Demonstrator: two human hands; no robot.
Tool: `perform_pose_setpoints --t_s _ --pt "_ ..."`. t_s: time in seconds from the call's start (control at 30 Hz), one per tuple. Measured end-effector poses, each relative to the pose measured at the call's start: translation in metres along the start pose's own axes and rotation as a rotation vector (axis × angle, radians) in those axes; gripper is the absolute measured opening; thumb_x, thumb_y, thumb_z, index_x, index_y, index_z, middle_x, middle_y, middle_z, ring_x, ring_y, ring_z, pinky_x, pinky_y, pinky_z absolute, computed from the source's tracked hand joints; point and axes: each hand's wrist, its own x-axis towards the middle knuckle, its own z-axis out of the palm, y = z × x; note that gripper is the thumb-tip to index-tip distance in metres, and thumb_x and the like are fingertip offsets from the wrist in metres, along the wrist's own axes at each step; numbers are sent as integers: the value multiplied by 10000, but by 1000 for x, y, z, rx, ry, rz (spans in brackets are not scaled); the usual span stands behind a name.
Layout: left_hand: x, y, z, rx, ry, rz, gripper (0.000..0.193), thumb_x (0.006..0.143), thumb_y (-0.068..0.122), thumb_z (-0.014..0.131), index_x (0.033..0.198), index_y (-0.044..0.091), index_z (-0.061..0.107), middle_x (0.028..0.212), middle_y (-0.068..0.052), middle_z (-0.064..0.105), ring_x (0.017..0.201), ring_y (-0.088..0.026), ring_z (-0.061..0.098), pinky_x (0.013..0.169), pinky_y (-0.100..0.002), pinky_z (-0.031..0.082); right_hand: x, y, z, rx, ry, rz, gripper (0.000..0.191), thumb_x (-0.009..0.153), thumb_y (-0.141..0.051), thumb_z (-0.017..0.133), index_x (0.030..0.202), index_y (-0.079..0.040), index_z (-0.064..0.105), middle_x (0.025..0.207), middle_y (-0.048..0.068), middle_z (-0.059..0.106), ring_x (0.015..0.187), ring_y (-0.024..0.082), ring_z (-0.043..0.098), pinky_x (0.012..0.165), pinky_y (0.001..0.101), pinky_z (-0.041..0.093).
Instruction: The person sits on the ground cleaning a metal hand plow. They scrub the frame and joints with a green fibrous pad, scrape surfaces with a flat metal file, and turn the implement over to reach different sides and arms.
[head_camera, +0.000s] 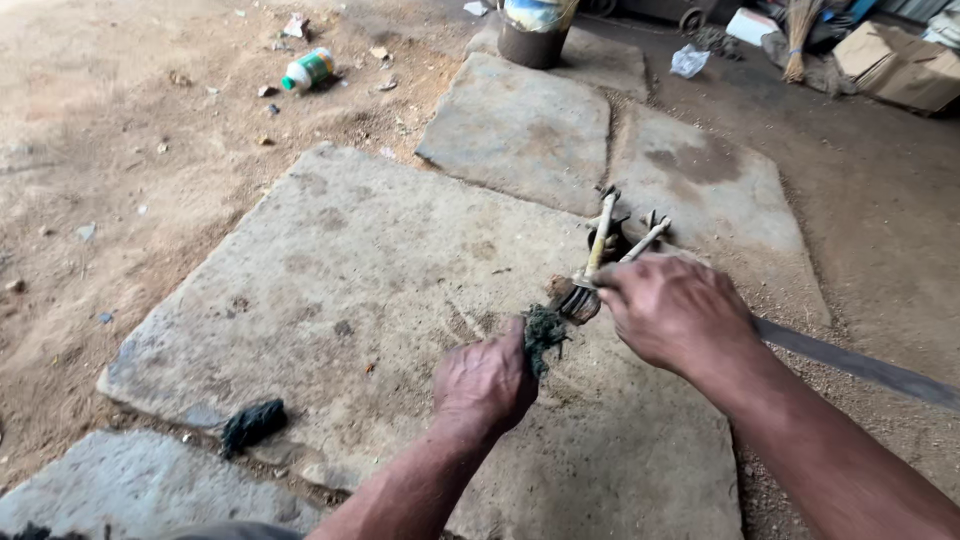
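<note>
My left hand (485, 380) is closed around a dark green, matted clump of fibre (543, 335). My right hand (675, 310) is just right of it, fingers curled at the frayed end (578, 300) of pale stalks (600, 235) that point away from me. A long dark blade (860, 365) sticks out to the right from under my right hand; the grip itself is hidden. Both hands hover over a large flat stone slab (380, 290).
More stone slabs (520, 130) lie beyond on sandy ground. A green and white bottle (307, 70) lies far left, a dark drum (530, 40) stands at the top. A broom (797, 40) and a cardboard box (900, 65) sit top right. A black rag (252, 423) lies near left.
</note>
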Motion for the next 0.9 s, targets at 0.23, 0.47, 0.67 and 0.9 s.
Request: perform_pose_setpoints --t_s 0.23,0.47,0.67,0.9 --pt "4 -3 3 9 -5 9 554 1057 173 259 1608 129 213 787 -87 656 710 -203 652 815 -420 558 -7 -6 10 -49 -41 26 326 1050 -375 495 1299 -281 683 965 33 681 751 168 644 731 376 624" --pt "-12 7 -22 -49 71 35 528 986 253 423 1490 103 372 852 -125 687 815 -280 689 815 -472 545 -5 0 14 -5 110 -102 315 1024 -377 537 1254 -253 712 891 0 659 736 147 625 724 374 589" --pt "-11 9 -23 -83 17 -14 513 999 238 378 1493 99 380 816 -154 705 814 -303 707 832 -480 543 -14 -15 4 -145 -5 -19 352 1038 -374 471 1340 -306 638 929 51 617 783 178 634 726 393 588" --pt "1 -6 -5 8 277 83 471 997 278 377 1438 128 443 701 -77 619 599 -204 606 655 -444 540 -9 -19 -1 -304 43 -119 346 1023 -203 490 1341 -214 626 972 85 621 880 174 631 734 370 586"
